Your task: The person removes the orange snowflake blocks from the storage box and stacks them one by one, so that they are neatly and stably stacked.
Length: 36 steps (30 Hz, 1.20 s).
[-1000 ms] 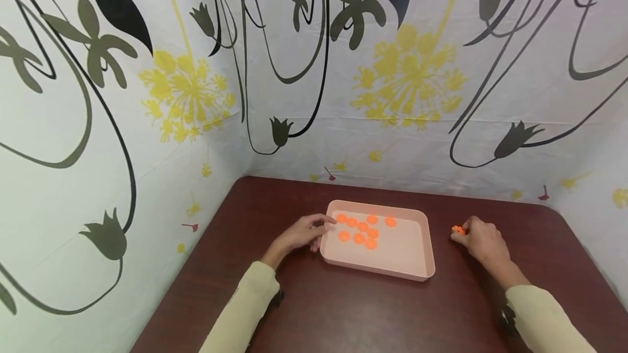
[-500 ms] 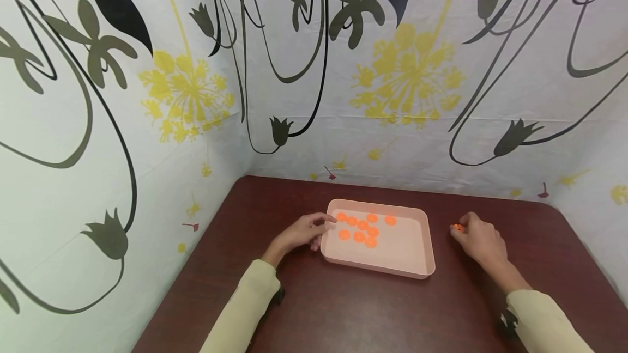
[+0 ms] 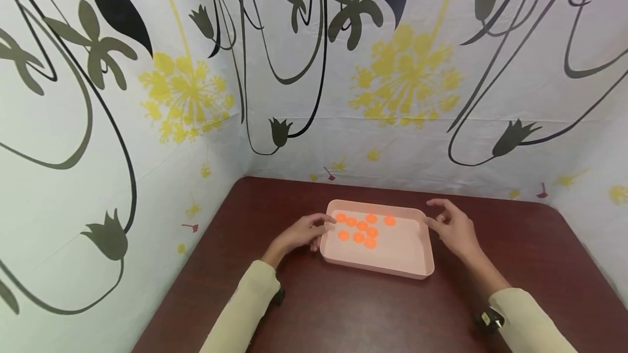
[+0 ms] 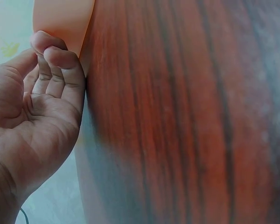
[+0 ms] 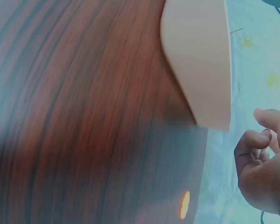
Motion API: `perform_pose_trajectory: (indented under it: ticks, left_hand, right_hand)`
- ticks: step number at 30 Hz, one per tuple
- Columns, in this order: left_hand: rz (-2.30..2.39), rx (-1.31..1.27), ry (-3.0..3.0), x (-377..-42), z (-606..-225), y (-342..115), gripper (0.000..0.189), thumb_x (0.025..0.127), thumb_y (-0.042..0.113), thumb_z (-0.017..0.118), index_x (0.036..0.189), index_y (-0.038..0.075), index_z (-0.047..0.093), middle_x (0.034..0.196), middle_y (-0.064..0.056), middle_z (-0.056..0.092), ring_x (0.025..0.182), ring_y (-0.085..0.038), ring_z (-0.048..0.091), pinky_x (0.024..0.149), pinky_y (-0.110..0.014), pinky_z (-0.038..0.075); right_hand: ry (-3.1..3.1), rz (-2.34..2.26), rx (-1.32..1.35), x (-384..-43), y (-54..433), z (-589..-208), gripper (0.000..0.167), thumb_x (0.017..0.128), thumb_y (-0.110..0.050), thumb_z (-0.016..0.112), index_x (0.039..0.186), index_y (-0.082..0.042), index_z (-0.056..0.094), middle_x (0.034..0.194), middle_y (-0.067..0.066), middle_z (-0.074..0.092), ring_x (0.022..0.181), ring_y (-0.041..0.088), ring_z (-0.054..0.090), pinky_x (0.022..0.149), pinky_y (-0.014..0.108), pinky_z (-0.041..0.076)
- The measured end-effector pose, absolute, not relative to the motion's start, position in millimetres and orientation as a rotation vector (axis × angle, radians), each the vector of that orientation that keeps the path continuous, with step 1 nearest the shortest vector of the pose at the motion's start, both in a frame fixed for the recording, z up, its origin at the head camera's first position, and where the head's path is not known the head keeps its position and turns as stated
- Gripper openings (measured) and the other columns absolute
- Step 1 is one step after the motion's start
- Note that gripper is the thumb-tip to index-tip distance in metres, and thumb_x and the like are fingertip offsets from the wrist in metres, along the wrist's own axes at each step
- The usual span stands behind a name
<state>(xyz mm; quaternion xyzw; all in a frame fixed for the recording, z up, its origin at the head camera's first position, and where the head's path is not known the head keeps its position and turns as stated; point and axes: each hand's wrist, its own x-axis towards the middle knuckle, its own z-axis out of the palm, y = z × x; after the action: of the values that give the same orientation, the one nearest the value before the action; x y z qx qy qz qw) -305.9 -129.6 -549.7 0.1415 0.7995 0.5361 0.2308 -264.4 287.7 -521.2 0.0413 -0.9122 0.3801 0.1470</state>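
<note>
A pale peach tray stands on the dark table, with several small orange scalloped discs in its left half. My left hand holds the tray's left wall, index finger and thumb over the rim, other fingers outside; the left wrist view shows curled fingertips against the wall. By the tray's right rim is my right hand, thumb and index finger spread apart, nothing visible between them. In the right wrist view an orange piece lies on the table near that hand; the hand seems to hide it in the head view.
A brown wood-grain table carries the tray. Its far edge meets a white patterned cloth, which also hangs along the left side. Dark wrist gear shows under the right sleeve.
My right hand has left the orange piece on the table and moved left to the tray's right rim, its fingers opening. Left hand and tray have stayed in place.
</note>
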Motion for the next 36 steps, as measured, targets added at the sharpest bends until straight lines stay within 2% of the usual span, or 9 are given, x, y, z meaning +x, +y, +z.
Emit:
perform_pose_trajectory:
  ticks: [4, 11, 17, 20, 25, 30, 32, 33, 36]
  left_hand:
    - [1.467, 0.373, 2.195, -307, -549, -127, 0.029, 0.109, 0.025, 0.06, 0.137, 0.023, 0.067, 0.065, -0.004, 0.061, 0.052, -0.015, 0.056, 0.053, -0.027, 0.054]
    - [1.474, 0.372, 2.198, -304, -546, -129, 0.031, 0.11, 0.026, 0.059, 0.139, 0.022, 0.067, 0.064, -0.004, 0.06, 0.052, -0.015, 0.056, 0.053, -0.028, 0.054]
    - [1.487, 0.385, 2.179, -303, -548, -129, 0.031, 0.11, 0.026, 0.058, 0.14, 0.022, 0.066, 0.064, -0.005, 0.061, 0.052, -0.015, 0.057, 0.054, -0.028, 0.055]
    - [1.487, 0.388, 2.176, -303, -548, -127, 0.031, 0.11, 0.026, 0.058, 0.14, 0.023, 0.066, 0.064, -0.005, 0.061, 0.052, -0.015, 0.057, 0.054, -0.028, 0.055]
    - [1.494, 0.389, 2.166, -302, -547, -127, 0.031, 0.111, 0.024, 0.057, 0.141, 0.022, 0.066, 0.064, -0.005, 0.06, 0.052, -0.015, 0.057, 0.054, -0.029, 0.055]
    - [1.498, 0.372, 2.161, -302, -547, -128, 0.031, 0.11, 0.024, 0.057, 0.14, 0.023, 0.066, 0.064, -0.005, 0.061, 0.053, -0.016, 0.057, 0.054, -0.028, 0.056]
    - [1.498, 0.36, 2.156, -302, -546, -128, 0.031, 0.11, 0.025, 0.058, 0.14, 0.024, 0.066, 0.065, -0.005, 0.061, 0.053, -0.016, 0.057, 0.054, -0.028, 0.056]
    - [1.5, 0.354, 2.151, -303, -546, -128, 0.031, 0.11, 0.025, 0.058, 0.14, 0.024, 0.066, 0.065, -0.005, 0.06, 0.053, -0.016, 0.057, 0.055, -0.028, 0.056]
    - [1.506, 0.354, 2.142, -304, -546, -127, 0.03, 0.11, 0.024, 0.058, 0.14, 0.023, 0.066, 0.065, -0.006, 0.061, 0.054, -0.017, 0.058, 0.055, -0.028, 0.056]
  right_hand:
    - [-2.607, 1.388, 0.09, -266, 276, -518, 0.041, 0.099, -0.017, 0.076, 0.137, -0.015, 0.061, 0.079, 0.007, 0.057, 0.055, 0.007, 0.051, 0.05, 0.027, 0.049]
    - [-2.539, 1.961, -0.104, -271, 246, -511, 0.049, 0.102, -0.045, 0.069, 0.141, -0.018, 0.057, 0.081, -0.005, 0.047, 0.062, 0.007, 0.042, 0.054, 0.028, 0.042]
    - [-2.466, 2.192, -0.275, -276, 225, -514, 0.045, 0.106, -0.042, 0.064, 0.14, -0.016, 0.053, 0.088, -0.007, 0.05, 0.062, 0.007, 0.037, 0.053, 0.026, 0.035]
    - [-2.466, 2.175, -0.291, -279, 218, -525, 0.04, 0.106, -0.037, 0.064, 0.135, -0.01, 0.054, 0.09, -0.005, 0.055, 0.06, 0.007, 0.041, 0.053, 0.025, 0.038]
    - [-2.435, 2.111, -0.238, -283, 210, -540, 0.044, 0.104, -0.017, 0.067, 0.143, 0.001, 0.057, 0.07, -0.002, 0.06, 0.05, 0.008, 0.045, 0.046, 0.024, 0.041]
    - [-2.483, 1.983, -0.222, -286, 206, -544, 0.055, 0.094, -0.003, 0.077, 0.146, -0.002, 0.06, 0.064, -0.004, 0.061, 0.046, 0.008, 0.044, 0.043, 0.025, 0.039]
    - [-2.496, 1.937, -0.228, -286, 205, -545, 0.054, 0.091, 0.001, 0.077, 0.143, -0.001, 0.062, 0.072, 0.002, 0.067, 0.047, 0.008, 0.048, 0.044, 0.026, 0.041]
    - [-2.494, 1.922, -0.22, -287, 204, -545, 0.054, 0.09, 0.004, 0.077, 0.141, 0.0, 0.063, 0.076, 0.011, 0.07, 0.047, 0.009, 0.051, 0.044, 0.027, 0.044]
    - [-2.469, 1.9, -0.197, -287, 204, -546, 0.051, 0.087, 0.011, 0.075, 0.136, 0.004, 0.065, 0.108, 0.028, 0.073, 0.044, 0.01, 0.055, 0.044, 0.03, 0.051]
